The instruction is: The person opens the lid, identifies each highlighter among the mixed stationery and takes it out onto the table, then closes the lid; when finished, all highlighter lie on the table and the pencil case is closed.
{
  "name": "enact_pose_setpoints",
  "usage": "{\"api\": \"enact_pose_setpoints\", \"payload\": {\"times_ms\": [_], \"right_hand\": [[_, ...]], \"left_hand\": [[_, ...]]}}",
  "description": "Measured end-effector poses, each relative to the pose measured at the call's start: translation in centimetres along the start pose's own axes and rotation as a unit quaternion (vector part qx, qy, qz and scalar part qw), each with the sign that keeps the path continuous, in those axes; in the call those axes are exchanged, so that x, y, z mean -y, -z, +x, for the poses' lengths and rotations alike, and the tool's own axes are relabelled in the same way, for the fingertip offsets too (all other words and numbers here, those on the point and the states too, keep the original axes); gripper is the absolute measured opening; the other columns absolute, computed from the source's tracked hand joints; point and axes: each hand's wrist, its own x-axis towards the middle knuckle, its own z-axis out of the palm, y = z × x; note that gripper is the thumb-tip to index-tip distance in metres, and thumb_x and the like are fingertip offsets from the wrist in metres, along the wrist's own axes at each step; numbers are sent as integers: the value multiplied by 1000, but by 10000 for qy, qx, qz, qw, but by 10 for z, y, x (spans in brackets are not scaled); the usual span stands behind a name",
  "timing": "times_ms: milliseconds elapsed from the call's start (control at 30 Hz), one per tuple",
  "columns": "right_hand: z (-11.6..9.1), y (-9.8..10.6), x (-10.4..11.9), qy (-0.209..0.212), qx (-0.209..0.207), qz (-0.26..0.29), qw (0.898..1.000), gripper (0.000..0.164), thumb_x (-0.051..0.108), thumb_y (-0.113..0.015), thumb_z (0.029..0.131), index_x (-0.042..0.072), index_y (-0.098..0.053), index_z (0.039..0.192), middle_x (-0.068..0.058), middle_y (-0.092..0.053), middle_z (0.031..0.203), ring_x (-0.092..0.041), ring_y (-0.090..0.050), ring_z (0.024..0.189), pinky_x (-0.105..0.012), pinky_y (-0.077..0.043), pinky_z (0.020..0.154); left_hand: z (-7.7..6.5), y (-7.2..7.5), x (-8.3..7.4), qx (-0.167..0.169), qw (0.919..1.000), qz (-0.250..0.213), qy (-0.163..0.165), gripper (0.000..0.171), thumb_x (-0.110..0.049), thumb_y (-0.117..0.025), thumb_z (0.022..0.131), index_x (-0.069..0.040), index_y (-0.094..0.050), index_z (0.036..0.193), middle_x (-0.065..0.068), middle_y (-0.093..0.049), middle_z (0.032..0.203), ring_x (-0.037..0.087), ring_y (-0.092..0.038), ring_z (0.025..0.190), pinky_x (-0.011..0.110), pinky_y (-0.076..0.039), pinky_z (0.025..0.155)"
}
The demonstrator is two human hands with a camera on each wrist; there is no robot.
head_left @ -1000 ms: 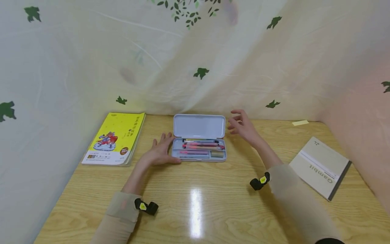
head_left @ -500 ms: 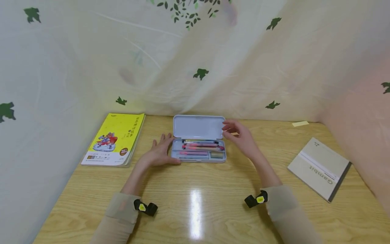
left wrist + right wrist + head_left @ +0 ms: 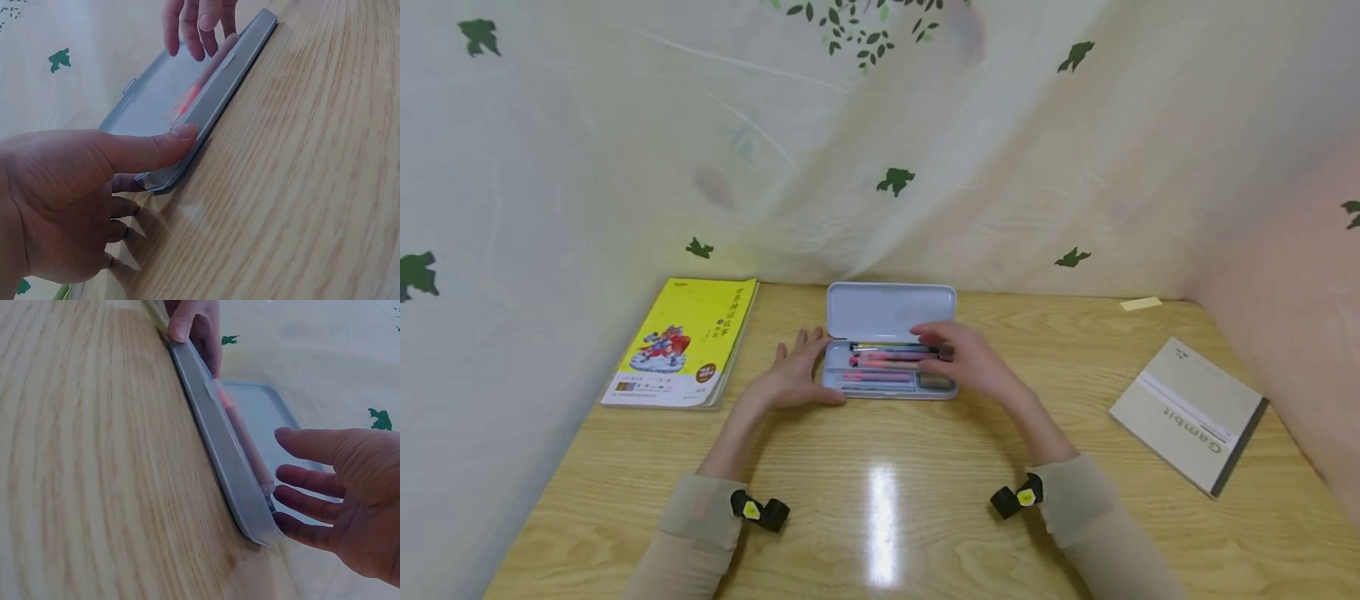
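A pale blue pencil case (image 3: 891, 310) lies with its lid raised at the back of the table, several pens (image 3: 880, 363) in its tray. My left hand (image 3: 790, 379) holds its left end; in the left wrist view the thumb (image 3: 156, 150) lies against the front wall and the fingers reach around the corner. Above the right end of the tray hovers my right hand (image 3: 966, 358), thumb and fingers spread apart over the pen ends. The right wrist view has a pink-tipped pen (image 3: 244, 437) just past the fingertips (image 3: 284, 475), with nothing gripped. The hand partly hides a tan block (image 3: 934, 381).
To the left lies a yellow book (image 3: 688, 333) with a cartoon figure. A beige notebook (image 3: 1187, 412) sits askew at the right. A pale strip (image 3: 1140, 304) sticks near the back edge, and a printed curtain (image 3: 880, 125) hangs behind the table (image 3: 790, 533).
My right hand has moved left and toward me, from beside the lid to over the tray's right end. The left hand and the pencil case have stayed put.
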Motion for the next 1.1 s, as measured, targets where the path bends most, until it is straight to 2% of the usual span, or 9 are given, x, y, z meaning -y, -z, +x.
{"api": "enact_pose_setpoints", "payload": {"times_ms": [200, 433, 733, 1100], "right_hand": [[-1, -4, -2, 40, 33, -229, 9997, 46, 18, -77, 93, 7, -65, 137, -12, -70, 130, -28, -66, 117, -50, -56, 99], [3, -10, 0, 392, 4, -609, 9974, 37, 17, -75, 94, 5, -70, 129, -12, -74, 121, -28, -66, 110, -49, -54, 96], [3, -12, 1, 168, 242, -863, 9958, 38, 19, -72, 97, 8, -69, 133, -10, -70, 117, -23, -61, 105, -41, -51, 90], [4, -17, -1, 229, 136, -1090, 9937, 29, 23, -70, 99, 10, -74, 125, -7, -68, 113, -21, -59, 103, -38, -49, 89]], "left_hand": [[-1, 1, -2, 62, 10000, -20, 38, 105, -40, -82, 86, -3, -21, 163, 23, 0, 173, 44, 11, 160, 65, 12, 127], [-3, 3, -2, 39, 10000, -33, 43, 105, -39, -82, 85, -2, -22, 163, 25, -2, 173, 45, 10, 160, 67, 12, 126], [-4, 3, -2, 35, 10000, -27, 39, 106, -41, -82, 85, -2, -22, 163, 24, -2, 173, 45, 9, 160, 67, 12, 126], [-3, 2, -1, 27, 10000, -78, -2, 106, -40, -82, 85, -1, -22, 162, 25, -2, 173, 46, 10, 160, 67, 12, 126]]}}
